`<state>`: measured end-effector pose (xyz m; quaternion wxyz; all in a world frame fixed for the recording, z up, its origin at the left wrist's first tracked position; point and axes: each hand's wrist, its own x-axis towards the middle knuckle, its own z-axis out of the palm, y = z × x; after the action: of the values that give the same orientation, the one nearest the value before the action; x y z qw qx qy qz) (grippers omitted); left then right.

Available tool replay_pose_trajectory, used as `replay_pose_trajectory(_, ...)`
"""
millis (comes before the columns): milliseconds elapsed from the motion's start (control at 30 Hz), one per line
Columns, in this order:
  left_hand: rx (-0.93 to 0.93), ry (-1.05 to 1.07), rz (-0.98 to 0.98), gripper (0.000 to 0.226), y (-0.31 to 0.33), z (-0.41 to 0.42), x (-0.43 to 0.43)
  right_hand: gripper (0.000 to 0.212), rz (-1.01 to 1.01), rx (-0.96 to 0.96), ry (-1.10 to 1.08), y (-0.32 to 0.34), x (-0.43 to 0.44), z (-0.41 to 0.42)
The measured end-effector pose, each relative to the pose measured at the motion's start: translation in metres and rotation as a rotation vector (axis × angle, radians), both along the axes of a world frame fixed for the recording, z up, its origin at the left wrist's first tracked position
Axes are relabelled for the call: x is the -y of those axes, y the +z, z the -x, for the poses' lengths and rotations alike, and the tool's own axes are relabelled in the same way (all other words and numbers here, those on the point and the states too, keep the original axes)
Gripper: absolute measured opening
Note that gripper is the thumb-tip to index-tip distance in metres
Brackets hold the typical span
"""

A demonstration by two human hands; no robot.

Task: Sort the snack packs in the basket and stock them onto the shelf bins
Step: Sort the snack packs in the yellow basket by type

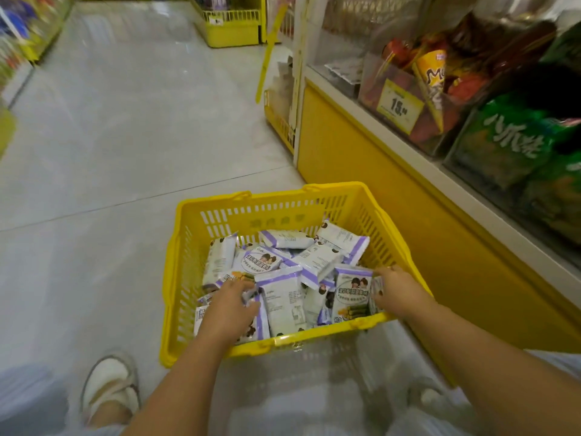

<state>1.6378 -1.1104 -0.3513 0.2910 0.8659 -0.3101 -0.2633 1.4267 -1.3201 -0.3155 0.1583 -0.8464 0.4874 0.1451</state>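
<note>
Right hand pinches an upright pack by its side edge, at the near right corner of the yellow basket. Left hand lies curled on the snack packs at the near left; whether it grips one cannot be told. The basket sits on the floor, its right rim close beside the yellow shelf base. Wide floor lies open on the left. Shelf bins stand above, on the right.
</note>
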Motion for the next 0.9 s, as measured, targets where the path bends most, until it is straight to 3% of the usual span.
replay_pose_trajectory(167, 0.01, -0.053, -0.096, 0.052, -0.004, -0.009, 0.008, 0.074, 0.003, 0.104, -0.058, -0.009, 0.006, -0.005)
replay_pose_trajectory(300, 0.142, -0.09, -0.243, 0.069, -0.008, -0.018, 0.025, 0.085, -0.016, 0.063, -0.095, -0.025, 0.016, -0.016)
replay_pose_trajectory(433, 0.283, -0.204, -0.272, 0.071, -0.009, -0.011, 0.047, 0.042, 0.069, -0.04, -0.012, -0.024, 0.031, -0.024)
replay_pose_trajectory(567, 0.344, -0.29, -0.283, 0.067, -0.007, -0.005, 0.062, 0.035, 0.147, -0.016, -0.002, 0.004, 0.048, -0.032)
replay_pose_trajectory(733, 0.214, -0.321, -0.287, 0.061, 0.007, -0.006, 0.068, 0.04, 0.241, -0.082, 0.105, 0.063, 0.065, -0.045)
replay_pose_trajectory(900, -0.018, -0.302, -0.176, 0.057, 0.024, -0.018, 0.059, 0.028, 0.04, -0.003, 0.272, 0.087, 0.064, -0.053)
